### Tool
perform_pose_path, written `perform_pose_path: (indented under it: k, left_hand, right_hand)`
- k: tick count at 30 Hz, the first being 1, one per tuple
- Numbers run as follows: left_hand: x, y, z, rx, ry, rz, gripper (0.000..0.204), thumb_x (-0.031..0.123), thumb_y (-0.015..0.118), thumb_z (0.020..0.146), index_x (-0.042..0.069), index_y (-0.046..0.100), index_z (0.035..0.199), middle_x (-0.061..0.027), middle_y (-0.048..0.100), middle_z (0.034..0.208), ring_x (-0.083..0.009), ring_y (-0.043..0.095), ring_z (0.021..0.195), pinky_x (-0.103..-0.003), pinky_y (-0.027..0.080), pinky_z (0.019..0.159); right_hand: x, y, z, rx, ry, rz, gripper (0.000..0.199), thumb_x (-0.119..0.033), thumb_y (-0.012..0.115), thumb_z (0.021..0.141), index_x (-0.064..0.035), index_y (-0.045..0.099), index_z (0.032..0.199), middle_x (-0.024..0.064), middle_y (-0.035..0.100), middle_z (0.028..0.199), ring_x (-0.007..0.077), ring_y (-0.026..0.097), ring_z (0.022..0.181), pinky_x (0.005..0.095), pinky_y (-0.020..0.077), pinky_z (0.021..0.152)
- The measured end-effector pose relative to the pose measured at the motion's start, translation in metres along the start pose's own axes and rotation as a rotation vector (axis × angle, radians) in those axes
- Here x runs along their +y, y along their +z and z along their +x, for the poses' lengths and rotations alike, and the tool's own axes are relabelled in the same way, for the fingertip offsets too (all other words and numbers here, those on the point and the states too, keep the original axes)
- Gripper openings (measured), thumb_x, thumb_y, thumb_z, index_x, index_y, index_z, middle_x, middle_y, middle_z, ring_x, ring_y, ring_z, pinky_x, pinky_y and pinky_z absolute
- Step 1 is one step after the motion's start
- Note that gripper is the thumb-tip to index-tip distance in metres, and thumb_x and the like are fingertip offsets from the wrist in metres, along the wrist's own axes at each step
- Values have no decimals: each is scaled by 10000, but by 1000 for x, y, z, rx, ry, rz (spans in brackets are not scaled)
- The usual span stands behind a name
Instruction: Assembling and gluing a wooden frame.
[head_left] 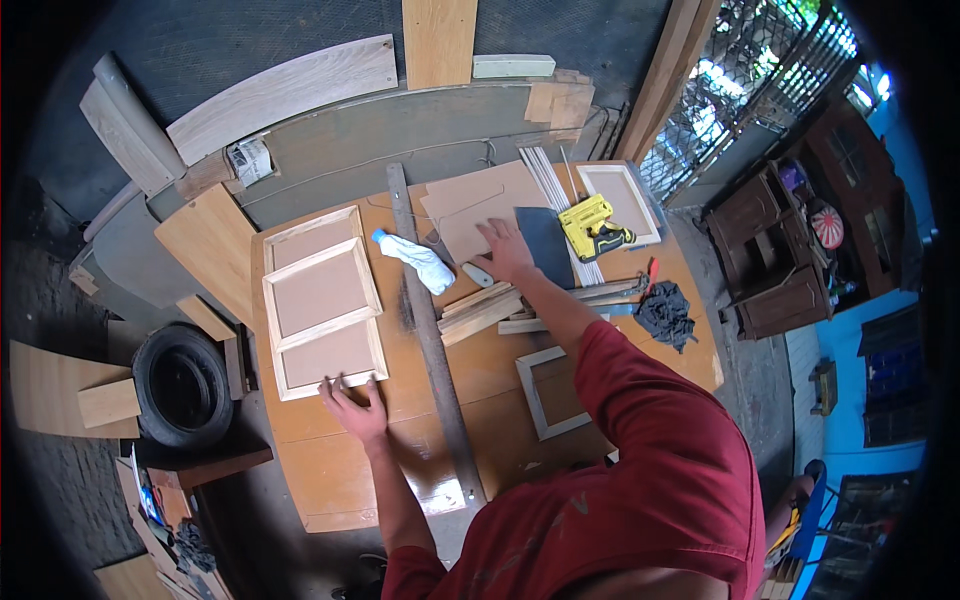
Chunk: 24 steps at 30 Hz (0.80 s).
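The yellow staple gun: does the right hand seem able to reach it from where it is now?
Probably yes. The right hand rests flat on the brown board, and the yellow staple gun lies just beside it past the dark sheet, with nothing standing between them.

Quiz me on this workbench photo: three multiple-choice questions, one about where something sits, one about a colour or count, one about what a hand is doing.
1. Where is the staple gun?
A. far side of the table, beyond the right hand
B. on the tyre
C. in the left hand

2. What colour is it?
A. red
B. yellow
C. green

3. The left hand is:
A. lifted in the air
B. pressed flat on the table at the nearest wooden frame
C. gripping a hammer

Answers: 1 A, it lies past the right hand; 2 B, yellow body; 3 B, fingers spread by the frame.
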<state>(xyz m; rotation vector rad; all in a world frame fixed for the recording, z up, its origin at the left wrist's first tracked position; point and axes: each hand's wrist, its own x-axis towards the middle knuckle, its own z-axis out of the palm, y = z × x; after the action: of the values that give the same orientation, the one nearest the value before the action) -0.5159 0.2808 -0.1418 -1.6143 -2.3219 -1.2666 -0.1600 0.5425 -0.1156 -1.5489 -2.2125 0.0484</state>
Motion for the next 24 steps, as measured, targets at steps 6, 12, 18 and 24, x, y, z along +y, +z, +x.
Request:
perform_pose_path:
  k: [6,12,18,24]
  left_hand:
    - [1,1,-8,-18,-23,-8,612,320,752,877,-41,539,1322,-298,429,1476,-483,378,1409,-560,316,1176]
    - [-4,2,-18,-4,-85,6,633,274,740,859,-83,498,1322,-304,425,1461,-490,396,1386,-553,326,1170]
    - [-12,6,-24,14,-37,74,618,254,716,866,-89,485,1326,-311,441,1430,-497,416,1348,-561,335,1153]
    - [-11,11,-15,8,-44,65,591,250,716,864,-88,498,1299,-310,456,1407,-497,433,1311,-561,347,1127]
  right_hand:
    - [45,12,-9,-207,-156,-28,691,-451,692,902,-122,510,1481,216,501,1481,388,475,1370,495,349,1182]
    - [40,11,-15,-108,-272,-161,569,-417,596,985,-102,523,1453,166,531,1453,341,506,1328,477,385,1146]
    - [46,4,-5,-311,-519,-375,433,-324,606,986,-62,599,1331,115,596,1348,291,544,1232,491,406,1076]
    - [25,5,19,-187,-378,41,567,-457,615,966,-44,574,1353,192,545,1401,339,506,1317,531,361,1127]
